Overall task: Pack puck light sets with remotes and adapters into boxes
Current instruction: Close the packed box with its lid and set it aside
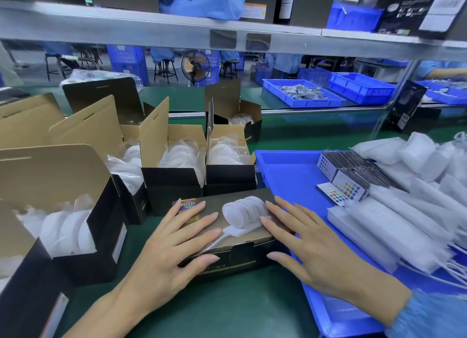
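Observation:
A closed black and gold retail box printed with puck lights lies on the green bench in front of me. My left hand rests flat on its left half, fingers straight and spread. My right hand lies flat against its right end, fingers straight. Several open boxes with bagged white puck lights stand behind and to the left. To the right, a blue tray carries a stack of remotes and white bagged adapters.
A large open box of puck lights stands close at my left. More white bagged parts pile at the far right. Blue bins sit beyond the conveyor, and a shelf spans overhead. People sit on stools in the background.

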`<state>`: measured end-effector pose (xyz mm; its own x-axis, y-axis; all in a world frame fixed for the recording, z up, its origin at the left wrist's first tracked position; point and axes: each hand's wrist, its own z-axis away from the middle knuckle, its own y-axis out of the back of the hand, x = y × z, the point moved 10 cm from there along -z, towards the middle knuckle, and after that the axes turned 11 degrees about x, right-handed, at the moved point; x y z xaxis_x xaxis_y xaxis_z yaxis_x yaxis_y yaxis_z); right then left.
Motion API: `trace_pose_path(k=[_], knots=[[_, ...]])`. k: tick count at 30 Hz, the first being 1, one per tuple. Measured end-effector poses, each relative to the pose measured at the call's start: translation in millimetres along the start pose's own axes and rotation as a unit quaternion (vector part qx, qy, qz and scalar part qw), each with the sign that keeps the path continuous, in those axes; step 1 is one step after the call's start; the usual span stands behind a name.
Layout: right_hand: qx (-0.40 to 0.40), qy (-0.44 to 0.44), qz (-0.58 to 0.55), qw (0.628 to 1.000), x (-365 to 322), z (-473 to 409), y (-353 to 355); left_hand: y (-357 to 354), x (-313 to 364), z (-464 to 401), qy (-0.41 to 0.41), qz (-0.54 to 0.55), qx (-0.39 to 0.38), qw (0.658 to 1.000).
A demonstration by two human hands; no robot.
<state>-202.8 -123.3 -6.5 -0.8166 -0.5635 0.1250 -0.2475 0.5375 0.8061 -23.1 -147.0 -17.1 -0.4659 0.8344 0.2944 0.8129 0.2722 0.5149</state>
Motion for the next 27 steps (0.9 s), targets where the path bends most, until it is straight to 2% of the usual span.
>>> trace_pose_path(k=[3, 5, 10, 16, 27], knots=[[0.105, 0.080, -0.051, 0.990, -32.1, -9.1, 17.9, 1.3, -1.6, 1.4, -0.006, -0.001, 0.014, 1.000], [0.140, 0.100, -0.059, 0.983, -48.7, -17.1, 20.6, 1.4, -2.2, 0.5, 0.000, -0.006, 0.027, 1.000], [0.137, 0.084, 0.002, 0.987, -52.9, -24.7, 11.3, 3.1, -1.0, 0.5, -0.009, -0.021, 0.056, 0.998], [0.191, 0.088, 0.005, 0.978, -56.7, -20.5, 17.3, 6.0, 3.1, -2.4, -0.012, -0.028, 0.076, 0.997], [0.220, 0.115, 0.000, 0.969, -62.0, -18.6, 24.4, 5.8, -1.2, -1.2, -0.002, -0.002, 0.074, 0.997]])
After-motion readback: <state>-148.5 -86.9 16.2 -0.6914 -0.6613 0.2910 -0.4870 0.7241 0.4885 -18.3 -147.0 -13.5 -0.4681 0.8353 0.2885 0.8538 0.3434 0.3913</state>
